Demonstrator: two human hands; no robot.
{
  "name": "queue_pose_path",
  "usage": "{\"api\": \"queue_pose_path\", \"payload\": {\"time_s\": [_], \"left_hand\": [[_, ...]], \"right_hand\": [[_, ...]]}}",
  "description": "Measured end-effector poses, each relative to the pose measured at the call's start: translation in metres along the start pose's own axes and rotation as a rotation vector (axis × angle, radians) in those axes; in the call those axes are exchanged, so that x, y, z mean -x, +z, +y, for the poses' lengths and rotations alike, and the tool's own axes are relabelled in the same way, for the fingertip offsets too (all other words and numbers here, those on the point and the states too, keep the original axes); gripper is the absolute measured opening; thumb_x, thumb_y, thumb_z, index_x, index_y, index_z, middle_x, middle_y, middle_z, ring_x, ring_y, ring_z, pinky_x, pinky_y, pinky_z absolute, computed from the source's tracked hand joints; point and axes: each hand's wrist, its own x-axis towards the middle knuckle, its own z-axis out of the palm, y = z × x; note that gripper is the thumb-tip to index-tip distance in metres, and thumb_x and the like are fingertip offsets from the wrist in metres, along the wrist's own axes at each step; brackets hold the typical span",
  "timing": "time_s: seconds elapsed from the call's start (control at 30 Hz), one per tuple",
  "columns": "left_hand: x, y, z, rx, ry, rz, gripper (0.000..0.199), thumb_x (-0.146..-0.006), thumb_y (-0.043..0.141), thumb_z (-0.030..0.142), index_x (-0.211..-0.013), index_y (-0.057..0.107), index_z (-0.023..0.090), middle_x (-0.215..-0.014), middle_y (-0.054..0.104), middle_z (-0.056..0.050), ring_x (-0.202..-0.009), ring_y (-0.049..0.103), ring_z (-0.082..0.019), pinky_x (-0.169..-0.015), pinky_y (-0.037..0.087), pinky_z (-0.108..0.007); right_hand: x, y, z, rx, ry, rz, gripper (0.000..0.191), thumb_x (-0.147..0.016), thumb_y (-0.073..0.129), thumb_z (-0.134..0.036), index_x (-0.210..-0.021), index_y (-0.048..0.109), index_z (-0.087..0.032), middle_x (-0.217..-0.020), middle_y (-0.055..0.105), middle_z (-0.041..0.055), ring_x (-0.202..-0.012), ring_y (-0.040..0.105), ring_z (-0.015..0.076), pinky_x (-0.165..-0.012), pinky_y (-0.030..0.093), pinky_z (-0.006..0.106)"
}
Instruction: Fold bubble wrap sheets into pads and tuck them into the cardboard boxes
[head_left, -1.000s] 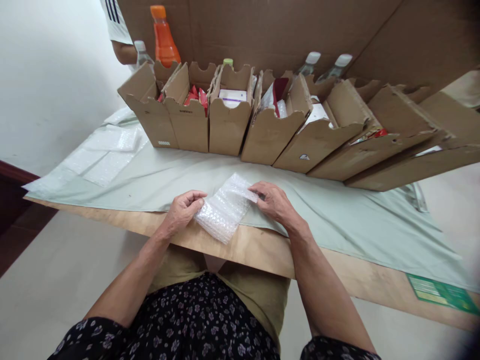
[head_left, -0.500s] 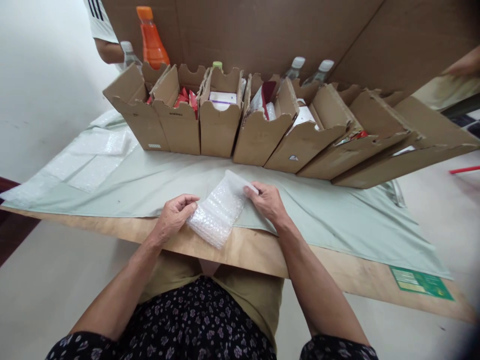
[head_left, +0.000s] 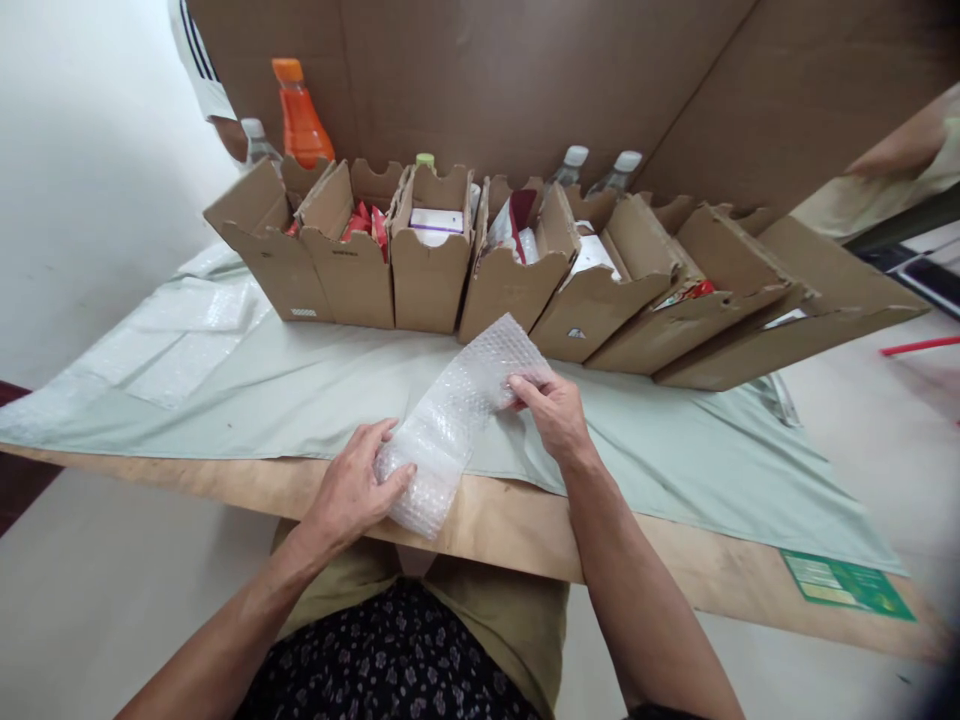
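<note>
A strip of clear bubble wrap (head_left: 457,410) slants across the front of the table, its near end over the bare wood edge. My right hand (head_left: 553,412) pinches its upper right edge between thumb and fingers, holding that end raised. At the lower left, my left hand (head_left: 366,475) grips the near end, thumb on top and fingers along the left side. Whether anything lies inside the wrap I cannot tell.
Cardboard bins (head_left: 351,275) holding packets and small boxes line the back. Bottles, one an orange bottle (head_left: 302,120), stand behind them. More bubble wrap (head_left: 180,335) lies at the left on the pale green cloth (head_left: 645,460). A green card (head_left: 846,583) sits at the right edge.
The far end of the bubble wrap has been opened out and lifted up and to the right by my right hand. My left hand has moved further onto the near end.
</note>
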Motion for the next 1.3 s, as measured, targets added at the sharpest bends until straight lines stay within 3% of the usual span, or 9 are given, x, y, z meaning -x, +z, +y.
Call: {"api": "queue_pose_path", "payload": {"time_s": [0.2,0.3,0.4,0.5,0.67,0.83,0.97,1.07,1.3], "left_hand": [[0.005,-0.001,0.001,0.174,-0.08,-0.119,0.06,-0.088,0.058,0.042,-0.143,0.056,0.017,-0.095,0.071,-0.005,-0.08,0.065,-0.021,-0.078,0.054,-0.036],[-0.006,-0.017,0.005,0.327,-0.075,-0.137,0.058,-0.089,0.06,0.043,-0.14,0.058,0.015,-0.092,0.07,-0.004,-0.083,0.065,-0.019,-0.076,0.054,-0.032],[-0.026,-0.038,0.007,0.218,-0.034,-0.114,0.049,-0.088,0.063,0.043,-0.129,0.067,0.017,-0.089,0.071,-0.003,-0.079,0.065,-0.018,-0.072,0.053,-0.031],[-0.05,-0.05,0.001,-0.051,0.09,-0.05,0.04,-0.089,0.063,0.036,-0.124,0.071,0.021,-0.094,0.074,-0.004,-0.086,0.067,-0.022,-0.08,0.055,-0.035],[-0.067,-0.041,-0.012,-0.428,0.372,0.284,0.031,-0.093,0.06,0.024,-0.122,0.07,0.02,-0.122,0.072,-0.013,-0.116,0.065,-0.032,-0.103,0.051,-0.054],[-0.039,-0.02,-0.001,-0.429,0.655,0.136,0.025,-0.099,0.058,0.019,-0.122,0.067,0.018,-0.125,0.07,-0.014,-0.122,0.063,-0.031,-0.104,0.054,-0.051],[-0.028,-0.01,-0.007,-0.459,0.728,-0.105,0.024,-0.098,0.059,0.017,-0.121,0.067,0.017,-0.131,0.068,-0.015,-0.127,0.06,-0.033,-0.105,0.054,-0.053],[-0.033,-0.011,-0.024,-0.448,0.69,-0.16,0.025,-0.099,0.056,0.015,-0.121,0.067,0.019,-0.13,0.07,-0.013,-0.121,0.064,-0.03,-0.102,0.056,-0.051],[-0.041,-0.017,-0.036,-0.431,0.719,-0.161,0.021,-0.096,0.064,0.02,-0.116,0.07,0.02,-0.129,0.072,-0.012,-0.12,0.067,-0.029,-0.101,0.057,-0.051]], "right_hand": [[0.004,-0.012,-0.013,-0.091,0.019,0.09,0.04,-0.069,0.079,-0.057,-0.077,0.065,-0.02,-0.065,0.066,0.0002,-0.055,0.063,0.0141,-0.054,0.054,0.027],[0.018,-0.023,-0.019,-0.092,0.026,0.126,0.039,-0.068,0.08,-0.055,-0.076,0.067,-0.019,-0.068,0.069,0.0021,-0.056,0.064,0.0145,-0.053,0.054,0.026],[0.042,-0.039,-0.02,-0.063,0.042,0.162,0.033,-0.071,0.082,-0.048,-0.073,0.069,-0.018,-0.067,0.07,0.0033,-0.057,0.064,0.0147,-0.053,0.053,0.026],[0.069,-0.058,-0.012,0.059,0.095,0.194,0.032,-0.074,0.081,-0.047,-0.072,0.07,-0.017,-0.062,0.069,0.0042,-0.056,0.062,0.0152,-0.053,0.051,0.026],[0.107,-0.092,0.009,0.279,0.18,0.317,0.043,-0.076,0.077,-0.056,-0.096,0.073,-0.017,-0.079,0.075,0.0067,-0.062,0.067,0.0185,-0.06,0.056,0.032],[0.127,-0.1,0.008,0.594,0.026,0.505,0.043,-0.086,0.069,-0.054,-0.113,0.073,-0.019,-0.092,0.077,0.0078,-0.073,0.071,0.0209,-0.075,0.061,0.038],[0.116,-0.088,0.011,0.788,-0.288,0.247,0.03,-0.097,0.062,-0.042,-0.115,0.074,-0.022,-0.112,0.078,0.0103,-0.097,0.074,0.025,-0.084,0.062,0.04],[0.1,-0.082,0.025,0.934,-0.407,0.033,0.032,-0.1,0.055,-0.033,-0.124,0.073,-0.022,-0.132,0.073,0.0118,-0.119,0.07,0.0307,-0.097,0.06,0.05],[0.081,-0.092,0.042,1.014,-0.464,-0.038,0.035,-0.106,0.048,-0.035,-0.109,0.081,-0.023,-0.12,0.079,0.009,-0.111,0.073,0.0296,-0.097,0.059,0.052]]}}
